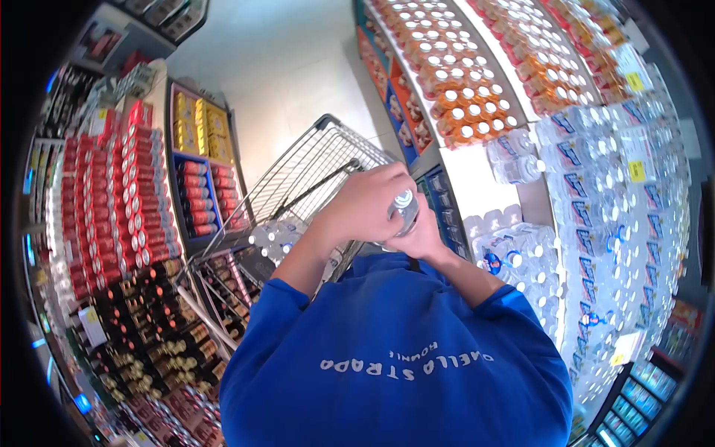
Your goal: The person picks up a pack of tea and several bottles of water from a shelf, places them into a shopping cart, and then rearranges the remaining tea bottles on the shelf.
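Note:
In front of my chest both hands are closed around a clear plastic bottle (403,203), mostly hidden by my fingers; its top end shows between them. My left hand (363,200) wraps it from the left and above. Lower and to the right, my right hand (423,232) grips it too. Just beyond my hands stands a wire shopping cart (298,175). Several clear bottles with white caps (277,238) lie in the cart, below my left forearm.
On the right, shelves hold packs of clear water bottles (525,253) and orange drink bottles (477,108). Red cans (130,194), dark bottles (149,320) and yellow packs (201,127) fill the left displays. A pale floor aisle (275,67) runs ahead of the cart.

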`<state>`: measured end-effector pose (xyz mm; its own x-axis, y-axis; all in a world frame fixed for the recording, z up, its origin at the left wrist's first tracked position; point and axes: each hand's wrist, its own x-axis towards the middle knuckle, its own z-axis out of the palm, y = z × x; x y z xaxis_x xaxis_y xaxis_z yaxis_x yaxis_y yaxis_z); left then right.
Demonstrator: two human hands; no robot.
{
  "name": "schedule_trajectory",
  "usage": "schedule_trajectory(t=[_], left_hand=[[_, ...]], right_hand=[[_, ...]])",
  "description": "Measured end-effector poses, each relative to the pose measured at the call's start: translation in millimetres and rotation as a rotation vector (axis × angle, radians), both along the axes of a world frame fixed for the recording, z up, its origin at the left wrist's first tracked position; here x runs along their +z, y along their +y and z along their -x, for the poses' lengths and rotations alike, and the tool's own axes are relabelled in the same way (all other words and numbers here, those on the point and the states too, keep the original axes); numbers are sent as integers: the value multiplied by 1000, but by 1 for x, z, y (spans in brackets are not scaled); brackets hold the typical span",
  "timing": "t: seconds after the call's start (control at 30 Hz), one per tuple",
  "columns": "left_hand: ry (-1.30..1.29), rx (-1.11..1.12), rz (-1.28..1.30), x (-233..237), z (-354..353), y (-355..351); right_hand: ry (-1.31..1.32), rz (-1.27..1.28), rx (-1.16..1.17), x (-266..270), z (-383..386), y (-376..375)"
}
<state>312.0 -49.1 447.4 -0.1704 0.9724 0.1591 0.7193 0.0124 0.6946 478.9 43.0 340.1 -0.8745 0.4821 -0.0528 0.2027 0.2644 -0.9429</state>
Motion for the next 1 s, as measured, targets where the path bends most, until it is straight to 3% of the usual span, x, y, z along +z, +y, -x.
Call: schedule_trajectory(t=[0.07, 0.17, 0.27, 0.33, 0.47, 0.57, 0.7, 0.8, 1.0], left_hand=[[-151, 59, 4, -7, -8, 13], [-901, 228, 18, -123, -29, 39], [-1276, 369, 210, -206, -79, 75], [-1450, 357, 344, -210, -114, 105], [-1774, 267, 615, -219, -150, 161], [-1899, 247, 530, -208, -168, 189], [-1726, 347, 464, -271, -189, 213], [-1861, 240, 497, -305, -206, 225], [-1747, 199, 479, -288, -246, 245]], right_hand=[[3, 0, -154, 3, -16, 22], [102, 130, -354, -6, -41, 62], [74, 114, -604, -25, -62, 94], [-86, -17, -726, -34, -77, 116], [-280, 45, -791, -35, -97, 147], [-439, -123, -816, -54, -105, 162], [-652, -70, -787, -47, -120, 181], [-752, -25, -771, -47, -130, 190], [-706, -159, -828, -85, -166, 218]])
